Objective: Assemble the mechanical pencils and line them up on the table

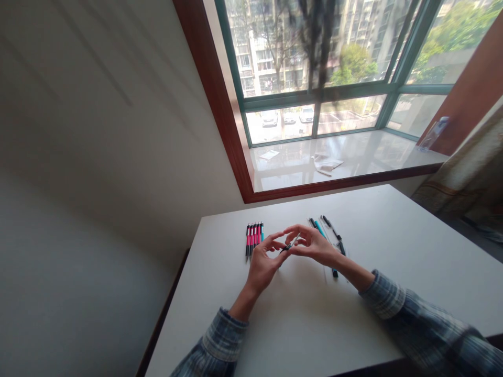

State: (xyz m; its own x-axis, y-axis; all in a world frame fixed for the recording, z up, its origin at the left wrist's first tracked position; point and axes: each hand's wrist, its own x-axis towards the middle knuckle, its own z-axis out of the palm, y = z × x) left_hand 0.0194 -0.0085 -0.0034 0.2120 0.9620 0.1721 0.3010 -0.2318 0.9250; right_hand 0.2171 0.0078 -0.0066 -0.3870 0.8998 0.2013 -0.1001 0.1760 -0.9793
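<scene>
Above the white table, my left hand (262,264) pinches a slim pen part (290,245), dark at its lower end and pale towards its upper tip. The fingers of my right hand (312,245) are closed around the pale upper end. Both hands meet over the piece, so much of it is hidden. Just beyond my left hand lies a neat row of pens (251,238), several pink and black and one teal at the right end. Behind and beside my right hand lie loose pen parts: a teal barrel (319,227), black pieces (327,222) and thin clear rods.
The white table (314,324) stands against a wall (137,157) and below a window with a red-brown frame (314,190). Crumpled paper (327,163) and a clear bottle (433,133) are on the sill. A curtain (456,178) hangs at the right.
</scene>
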